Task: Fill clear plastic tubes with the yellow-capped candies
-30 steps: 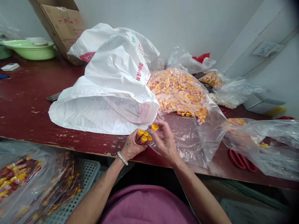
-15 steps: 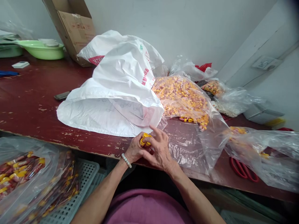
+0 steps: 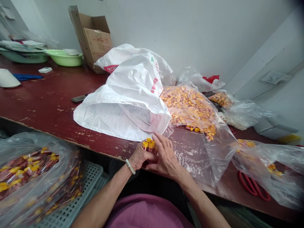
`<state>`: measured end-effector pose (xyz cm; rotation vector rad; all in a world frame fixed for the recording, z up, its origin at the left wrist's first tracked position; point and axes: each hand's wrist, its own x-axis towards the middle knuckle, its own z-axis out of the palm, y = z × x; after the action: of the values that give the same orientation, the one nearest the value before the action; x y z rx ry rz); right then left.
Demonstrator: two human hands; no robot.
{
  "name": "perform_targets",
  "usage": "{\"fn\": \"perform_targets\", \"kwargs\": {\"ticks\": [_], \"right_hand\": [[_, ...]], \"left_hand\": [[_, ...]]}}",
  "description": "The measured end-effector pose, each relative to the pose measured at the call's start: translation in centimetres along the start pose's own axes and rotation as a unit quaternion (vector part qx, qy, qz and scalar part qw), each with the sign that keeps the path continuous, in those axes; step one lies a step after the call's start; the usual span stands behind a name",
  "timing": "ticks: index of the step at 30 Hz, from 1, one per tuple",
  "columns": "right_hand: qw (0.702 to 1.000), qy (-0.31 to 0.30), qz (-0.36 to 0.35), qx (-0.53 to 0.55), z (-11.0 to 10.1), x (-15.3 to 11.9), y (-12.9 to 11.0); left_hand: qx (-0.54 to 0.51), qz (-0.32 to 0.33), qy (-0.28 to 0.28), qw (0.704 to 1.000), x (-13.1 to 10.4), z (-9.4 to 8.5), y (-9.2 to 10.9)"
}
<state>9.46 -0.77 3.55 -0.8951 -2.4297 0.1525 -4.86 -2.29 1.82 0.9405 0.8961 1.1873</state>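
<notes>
Several small tubes with yellow caps (image 3: 148, 145) stand upright in a bundle at the table's front edge. My left hand (image 3: 140, 156), with a beaded bracelet at the wrist, is wrapped round the bundle from the left. Against its right side rests my right hand (image 3: 165, 155), its fingers stretched out and partly hiding the tubes. Just beyond my hands lies a large white sack (image 3: 123, 91), its mouth facing me. To the right, a clear plastic bag (image 3: 190, 106) is full of small yellow and pink pieces.
Red-handled scissors (image 3: 253, 185) lie at the right under clear plastic. At lower left, a bag of yellow-capped tubes (image 3: 30, 167) sits by a grey crate (image 3: 91, 174). A cardboard box (image 3: 97, 41), a green basin (image 3: 64, 58) and a phone (image 3: 79, 98) are farther back.
The view has shifted left, so the table's things appear farther right. My right hand's fingers have moved from over the yellow caps to the bundle's right side, leaving more caps showing.
</notes>
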Motion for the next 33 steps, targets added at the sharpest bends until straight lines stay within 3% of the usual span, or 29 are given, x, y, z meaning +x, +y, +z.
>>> {"fn": "perform_targets", "kwargs": {"ticks": [2,6,9,12,20,24,28,31,33], "right_hand": [[0.999,-0.024,-0.035,-0.010,0.7,0.2,-0.3],[0.997,-0.008,-0.070,0.008,1.5,0.2,-1.1],[0.996,-0.006,-0.088,0.017,2.0,0.3,-1.2],[0.993,0.012,-0.105,0.048,2.9,0.7,-1.3],[0.987,0.037,-0.145,0.064,4.7,2.0,-4.2],[0.977,0.048,-0.192,0.081,6.0,2.8,-4.5],[0.973,0.045,-0.214,0.072,6.5,3.2,-4.5],[0.970,0.042,-0.231,0.068,5.6,3.9,-5.4],[0.971,0.036,-0.223,0.078,4.0,4.0,-6.3]], "left_hand": [[-0.040,-0.002,0.016,0.999,-0.4,0.2,-0.4],[-0.125,0.010,0.077,0.989,-1.5,1.1,-1.2],[-0.165,-0.002,0.078,0.983,-2.1,1.4,-1.3],[-0.190,0.002,0.081,0.979,-2.9,0.3,-0.9],[-0.120,-0.035,0.120,0.985,-6.6,-5.5,2.8],[-0.172,-0.013,0.145,0.974,-6.7,-5.6,2.4],[-0.197,-0.034,0.162,0.966,-6.9,-5.1,1.2],[-0.211,-0.037,0.159,0.964,-7.6,-5.3,1.4],[-0.204,-0.023,0.160,0.966,-8.6,-6.2,2.4]]}}
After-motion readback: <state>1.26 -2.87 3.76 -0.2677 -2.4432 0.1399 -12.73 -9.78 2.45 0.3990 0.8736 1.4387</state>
